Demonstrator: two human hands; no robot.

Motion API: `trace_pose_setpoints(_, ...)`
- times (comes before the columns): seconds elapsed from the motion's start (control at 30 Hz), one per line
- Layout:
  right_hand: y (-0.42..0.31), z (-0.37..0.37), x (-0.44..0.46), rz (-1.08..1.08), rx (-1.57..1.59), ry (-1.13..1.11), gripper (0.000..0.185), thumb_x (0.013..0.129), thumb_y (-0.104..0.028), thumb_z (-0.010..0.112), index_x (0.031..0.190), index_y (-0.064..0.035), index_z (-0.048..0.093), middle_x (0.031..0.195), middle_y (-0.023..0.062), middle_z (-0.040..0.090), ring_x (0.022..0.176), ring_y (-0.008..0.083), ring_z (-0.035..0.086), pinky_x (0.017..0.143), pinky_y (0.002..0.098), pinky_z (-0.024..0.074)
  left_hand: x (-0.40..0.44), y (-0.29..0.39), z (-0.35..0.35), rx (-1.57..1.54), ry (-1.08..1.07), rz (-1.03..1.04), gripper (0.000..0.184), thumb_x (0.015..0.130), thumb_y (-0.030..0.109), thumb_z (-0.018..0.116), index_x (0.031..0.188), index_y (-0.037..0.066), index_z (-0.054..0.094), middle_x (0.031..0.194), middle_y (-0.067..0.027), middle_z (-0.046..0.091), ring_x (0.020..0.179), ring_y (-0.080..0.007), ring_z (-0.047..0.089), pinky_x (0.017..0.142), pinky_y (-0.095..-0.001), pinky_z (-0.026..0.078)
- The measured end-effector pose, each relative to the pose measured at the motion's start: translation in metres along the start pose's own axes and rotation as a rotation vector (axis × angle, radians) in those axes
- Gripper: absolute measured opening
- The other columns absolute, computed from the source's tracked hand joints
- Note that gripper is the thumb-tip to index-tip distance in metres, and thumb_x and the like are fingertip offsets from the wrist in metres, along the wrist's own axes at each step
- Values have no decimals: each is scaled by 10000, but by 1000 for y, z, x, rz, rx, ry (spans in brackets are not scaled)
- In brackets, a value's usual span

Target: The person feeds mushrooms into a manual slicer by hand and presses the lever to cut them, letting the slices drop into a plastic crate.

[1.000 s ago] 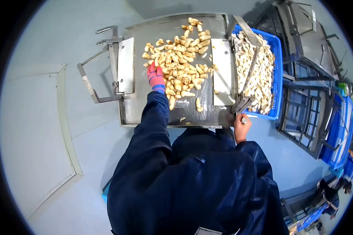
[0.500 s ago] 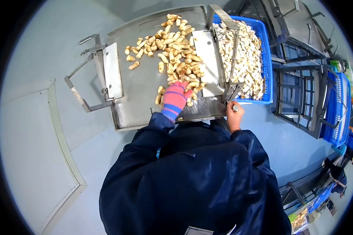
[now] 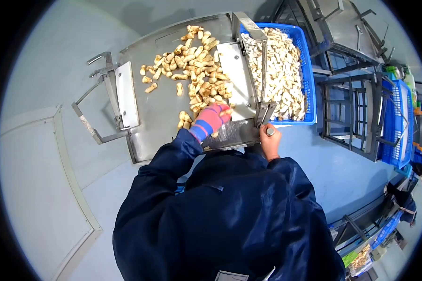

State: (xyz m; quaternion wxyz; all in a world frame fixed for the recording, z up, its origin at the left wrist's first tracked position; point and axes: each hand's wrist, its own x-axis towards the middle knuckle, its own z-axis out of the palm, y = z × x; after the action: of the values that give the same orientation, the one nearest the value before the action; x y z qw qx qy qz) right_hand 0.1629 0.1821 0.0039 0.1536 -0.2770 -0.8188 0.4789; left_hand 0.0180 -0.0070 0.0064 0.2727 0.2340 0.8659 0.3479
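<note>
My left hand (image 3: 210,120), in a pink and blue striped glove, is closed round a pale brown-tipped mushroom (image 3: 226,112) near the white cutting board (image 3: 237,86). More stubby mushrooms (image 3: 204,63) lie heaped on the metal tray (image 3: 157,122) just beyond it. My bare right hand (image 3: 271,146) wraps round the cutter handle (image 3: 270,132), whose round end shows above the fist. That handle belongs to the hinged metal cutter (image 3: 263,70) along the board's right edge. Part of the left fingers is hidden among the mushrooms.
A blue basket (image 3: 308,75) full of pale cut slices stands right of the cutter. Another white board on a metal bracket (image 3: 111,93) is fixed at the tray's left side. Metal racks (image 3: 351,117) and blue crates (image 3: 396,124) stand farther right.
My left hand has shifted right, toward the cutting board, and its fingers have closed on a mushroom. My right hand stays on the handle. The whole view has shifted slightly.
</note>
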Motion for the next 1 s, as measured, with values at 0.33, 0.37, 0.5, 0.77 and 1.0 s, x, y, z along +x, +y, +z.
trace_pose_setpoints(0.33, -29, -10, 7, 52, 19, -16, 224, 761, -133, 639, 621, -21, 505, 468, 150, 443, 409, 186, 343, 426, 330, 371, 128, 30, 67, -77, 552, -13, 323, 782, 131, 573, 1091, 42, 543, 975, -194, 575, 891, -351, 552, 773, -412, 454)
trace_pose_setpoints(0.37, -27, -10, 7, 36, 16, -8, 225, 759, -131, 638, 617, -21, 503, 471, 156, 445, 402, 198, 351, 426, 334, 371, 127, 29, 70, -106, 538, -28, 314, 782, 115, 567, 1087, 46, 547, 983, -189, 574, 890, -344, 555, 771, -404, 458)
trace_pose_setpoints(0.5, -40, -13, 11, 53, 1, -7, 238, 757, -129, 629, 598, -22, 489, 478, 167, 446, 401, 281, 397, 432, 350, 374, 118, 37, 71, -210, 603, -64, 290, 777, 62, 552, 1066, 51, 563, 980, -169, 578, 867, -332, 563, 762, -378, 467)
trace_pose_setpoints(0.77, -17, -4, 3, -50, -109, 56, 220, 758, -134, 623, 612, -20, 503, 500, 168, 474, 448, 345, 462, 447, 376, 378, 123, 27, 83, -341, 620, -15, 298, 771, 2, 572, 1065, 47, 594, 947, -123, 598, 836, -232, 590, 751, -299, 482)
trace_pose_setpoints(1.0, -65, -18, 13, 2, -55, 53, 235, 758, -147, 634, 610, -20, 503, 487, 164, 479, 444, 333, 499, 428, 369, 376, 152, -13, 110, -526, 561, 43, 356, 715, -46, 587, 1065, 20, 590, 917, -134, 620, 820, -247, 604, 745, -310, 484)
